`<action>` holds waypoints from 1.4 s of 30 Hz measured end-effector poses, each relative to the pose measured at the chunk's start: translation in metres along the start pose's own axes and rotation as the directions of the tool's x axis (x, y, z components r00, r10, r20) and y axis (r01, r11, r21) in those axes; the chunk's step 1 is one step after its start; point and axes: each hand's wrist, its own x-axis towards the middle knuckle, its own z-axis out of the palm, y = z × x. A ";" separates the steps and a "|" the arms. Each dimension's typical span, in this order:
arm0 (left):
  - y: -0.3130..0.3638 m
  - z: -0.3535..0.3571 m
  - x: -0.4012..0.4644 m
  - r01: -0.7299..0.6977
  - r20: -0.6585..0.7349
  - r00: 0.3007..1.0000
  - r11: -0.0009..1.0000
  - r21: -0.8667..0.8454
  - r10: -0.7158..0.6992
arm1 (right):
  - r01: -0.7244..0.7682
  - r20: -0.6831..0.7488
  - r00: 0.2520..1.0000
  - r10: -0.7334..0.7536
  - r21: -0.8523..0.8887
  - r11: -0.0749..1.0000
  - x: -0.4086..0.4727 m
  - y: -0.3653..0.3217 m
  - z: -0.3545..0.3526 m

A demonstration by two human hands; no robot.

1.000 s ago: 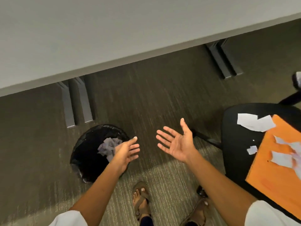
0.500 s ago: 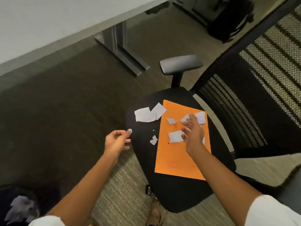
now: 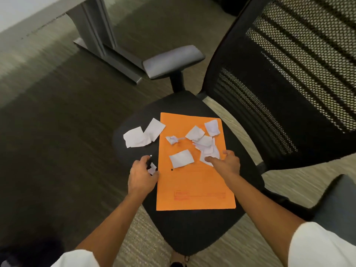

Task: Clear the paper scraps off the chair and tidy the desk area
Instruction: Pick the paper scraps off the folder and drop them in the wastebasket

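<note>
since the earlier frame both hands dropped onto the chair seat (image 3: 192, 232): left hand (image 3: 141, 177) pinched a small scrap (image 3: 152, 168), right hand (image 3: 226, 162) spread over scraps (image 3: 209, 149) on the orange folder (image 3: 194, 187), long axis running away from the person.

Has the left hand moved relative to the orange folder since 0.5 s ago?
Yes. The left hand has closed in toward the orange folder, now at its left edge by a small scrap.

Folder (image 3: 194, 189) lies on chair seat (image 3: 185, 232), toward seat's right edge & backrest (image 3: 289, 93). Most paper scraps (image 3: 204, 139) on folder's far half; two scraps (image 3: 143, 134) on bare seat near left edge. Armrest (image 3: 173, 60) behind seat.
</note>
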 end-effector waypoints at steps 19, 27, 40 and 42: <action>0.049 0.003 0.022 -0.371 -0.062 0.927 0.928 -0.030 0.369 | 0.103 0.039 0.994 -0.100 -0.072 0.992 0.020 0.014 -0.008; 0.090 0.023 0.029 -0.493 0.299 0.846 0.861 0.123 0.441 | -0.103 0.036 0.995 0.098 0.515 0.851 0.017 0.029 -0.037; 0.077 0.045 0.029 -0.444 0.218 0.887 0.880 0.169 0.406 | -0.040 0.097 0.995 0.024 0.163 0.986 0.046 -0.043 0.011; 0.074 0.037 0.031 -0.303 0.156 0.938 0.950 -0.073 0.311 | 0.041 0.024 0.999 -0.040 -0.065 0.997 0.046 -0.049 0.019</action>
